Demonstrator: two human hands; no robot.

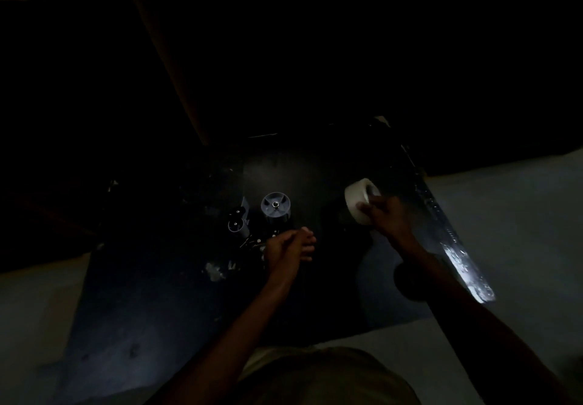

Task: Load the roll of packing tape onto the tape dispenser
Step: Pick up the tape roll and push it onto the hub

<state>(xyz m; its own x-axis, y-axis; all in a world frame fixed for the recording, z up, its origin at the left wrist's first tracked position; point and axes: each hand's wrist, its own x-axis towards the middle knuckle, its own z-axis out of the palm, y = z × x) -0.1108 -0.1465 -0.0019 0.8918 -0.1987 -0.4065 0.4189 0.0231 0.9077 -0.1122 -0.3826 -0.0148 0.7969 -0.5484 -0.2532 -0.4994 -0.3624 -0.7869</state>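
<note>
Though dim, right hand [386,215] gripping tape roll [359,201], left hand [288,251] curled, contents unclear, dispenser [275,206] murky

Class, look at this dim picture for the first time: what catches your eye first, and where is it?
The white roll of packing tape, gripped by the right hand right of centre, stands out most. Next comes the grey spoked dispenser hub, upright on the dark table, just beyond the left hand.

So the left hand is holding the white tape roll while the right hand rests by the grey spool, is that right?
Not quite: the hands are swapped. In the head view the right hand is holding the white tape roll, while the left hand rests by the grey spool.
</note>
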